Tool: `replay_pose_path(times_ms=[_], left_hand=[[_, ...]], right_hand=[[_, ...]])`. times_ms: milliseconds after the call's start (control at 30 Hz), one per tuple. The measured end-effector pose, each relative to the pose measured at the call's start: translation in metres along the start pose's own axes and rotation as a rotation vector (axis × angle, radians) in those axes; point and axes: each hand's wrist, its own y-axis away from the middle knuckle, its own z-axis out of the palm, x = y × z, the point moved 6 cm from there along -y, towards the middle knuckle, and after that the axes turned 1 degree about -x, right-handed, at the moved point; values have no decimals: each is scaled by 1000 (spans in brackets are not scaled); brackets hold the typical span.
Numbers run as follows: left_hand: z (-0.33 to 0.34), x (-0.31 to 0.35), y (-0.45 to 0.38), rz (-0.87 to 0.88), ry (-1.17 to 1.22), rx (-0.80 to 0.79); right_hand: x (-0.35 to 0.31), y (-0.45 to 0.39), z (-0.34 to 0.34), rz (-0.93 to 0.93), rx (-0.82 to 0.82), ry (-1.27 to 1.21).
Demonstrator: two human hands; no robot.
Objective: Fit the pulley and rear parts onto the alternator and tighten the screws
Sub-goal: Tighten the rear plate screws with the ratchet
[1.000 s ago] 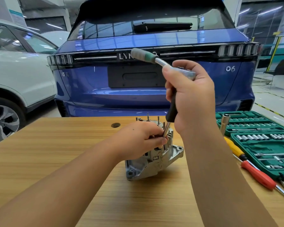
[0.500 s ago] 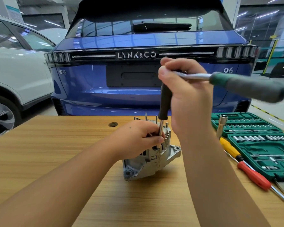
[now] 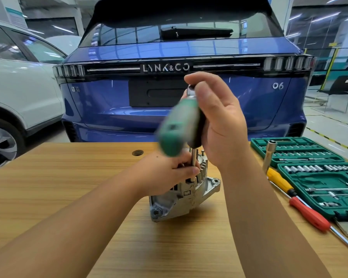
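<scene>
Alternator (image 3: 184, 194): heavy, rigid; best braced at housing. Left hand (image 3: 165, 173) clamps it, right hand (image 3: 219, 121) pinches ratchet (image 3: 179, 129).

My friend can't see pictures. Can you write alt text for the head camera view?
A right hand spins a green-handled ratchet on an alternator that the left hand steadies on a wooden table.
</scene>
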Motion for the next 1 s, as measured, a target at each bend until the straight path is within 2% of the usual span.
replay_pose_path(times_ms=[67, 167, 267, 333, 433, 533, 633, 700, 767, 800, 900, 1000], left_hand=[[1, 2, 0, 7, 7, -8], [2, 6, 0, 18, -33, -18], [1, 8, 1, 30, -74, -26], [0, 8, 1, 28, -83, -26], [-1, 6, 1, 19, -41, -14], [-1, 4, 2, 29, -25, -5], [-1, 4, 1, 19, -30, -11], [0, 3, 0, 16, -35, -19], [0, 5, 0, 17, -48, -24], [0, 5, 0, 16, -49, -25], [-1, 7, 1, 20, -25, -11], [-1, 7, 3, 2, -27, -4]], right_hand=[[-2, 2, -4, -47, 85, 130], [-4, 5, -10, -93, 329, 306], [-3, 8, -20, 8, 491, 238], [1, 5, -23, 142, 430, -8], [8, 2, -16, 340, 242, -314], [10, 3, -13, 403, 207, -388], [10, 2, -11, 355, 215, -444], [7, 0, -17, 173, 297, -353], [-6, 3, -21, -83, 390, 3], [-11, 4, -19, -178, 382, 162], [-10, 3, -8, -289, 168, 366], [-2, 0, -1, -233, -19, 300]])
